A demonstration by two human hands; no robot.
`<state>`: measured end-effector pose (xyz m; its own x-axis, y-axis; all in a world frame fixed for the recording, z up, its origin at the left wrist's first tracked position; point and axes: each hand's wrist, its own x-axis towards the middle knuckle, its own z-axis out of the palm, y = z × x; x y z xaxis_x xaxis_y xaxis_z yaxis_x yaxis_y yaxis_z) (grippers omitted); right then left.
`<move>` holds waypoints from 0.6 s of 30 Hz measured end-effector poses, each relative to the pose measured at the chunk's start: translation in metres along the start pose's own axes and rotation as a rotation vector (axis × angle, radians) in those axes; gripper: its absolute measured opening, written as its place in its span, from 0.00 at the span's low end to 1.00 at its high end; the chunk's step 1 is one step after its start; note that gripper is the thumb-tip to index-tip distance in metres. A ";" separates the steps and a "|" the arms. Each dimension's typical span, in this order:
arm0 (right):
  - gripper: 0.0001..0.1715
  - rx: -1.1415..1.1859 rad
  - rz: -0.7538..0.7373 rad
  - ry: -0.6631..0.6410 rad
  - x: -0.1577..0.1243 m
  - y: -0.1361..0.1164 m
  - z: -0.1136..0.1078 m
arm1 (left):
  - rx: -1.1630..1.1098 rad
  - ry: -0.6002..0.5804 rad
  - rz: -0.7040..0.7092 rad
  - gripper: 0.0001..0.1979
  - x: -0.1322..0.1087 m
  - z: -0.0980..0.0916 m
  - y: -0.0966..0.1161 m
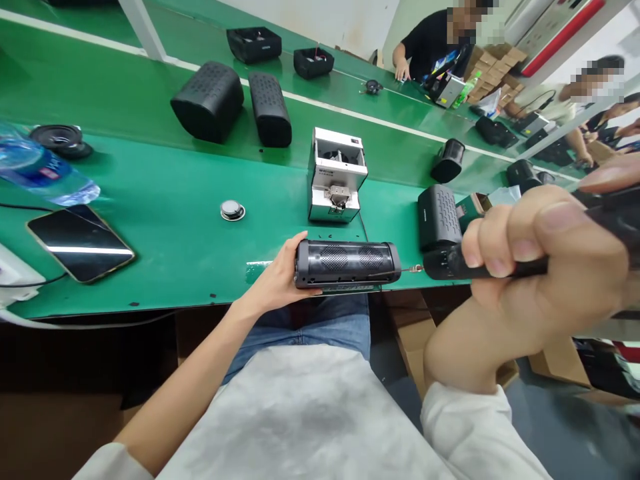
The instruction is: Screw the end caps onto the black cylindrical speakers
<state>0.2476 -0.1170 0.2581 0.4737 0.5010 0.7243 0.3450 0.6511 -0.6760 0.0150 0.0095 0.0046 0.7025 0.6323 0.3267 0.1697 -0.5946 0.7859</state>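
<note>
Two sets of fingers are occupied: the left fingers (294,245) are spread to the width of a black speaker (353,265) and grip its left end; the right fingers (521,233) curl firmly around a black screwdriver (443,265). The speaker is between them, at the worktop (190,273) edge. Probably it is stiff, rather light and a little slippery; the end caps seem safer to hold than the perforated grilles (334,257). Beyond the left fingers, a white machine (336,175) carries lettering too small for me to read.
</note>
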 end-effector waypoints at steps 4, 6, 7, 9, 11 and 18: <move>0.15 0.060 0.007 0.045 -0.014 0.004 0.011 | 0.012 -0.004 -0.004 0.68 0.000 0.000 0.001; 0.16 0.054 0.006 0.041 -0.019 0.005 0.014 | 0.017 -0.004 -0.004 0.69 0.000 -0.001 0.002; 0.16 0.051 0.005 0.033 -0.021 0.005 0.014 | 0.020 -0.002 -0.002 0.69 0.000 -0.001 0.003; 0.16 0.050 0.025 0.011 -0.027 0.010 0.013 | 0.024 0.002 -0.002 0.68 0.000 -0.001 0.004; 0.16 0.068 0.064 -0.027 -0.034 0.019 0.009 | 0.022 0.002 0.000 0.69 -0.001 -0.001 0.006; 0.20 0.137 0.106 -0.173 -0.052 0.058 -0.011 | 0.034 0.001 -0.005 0.68 -0.003 -0.002 0.007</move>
<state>0.2513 -0.1117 0.1796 0.3512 0.6534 0.6707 0.1820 0.6550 -0.7334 0.0125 0.0046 0.0105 0.7008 0.6358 0.3235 0.1969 -0.6082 0.7690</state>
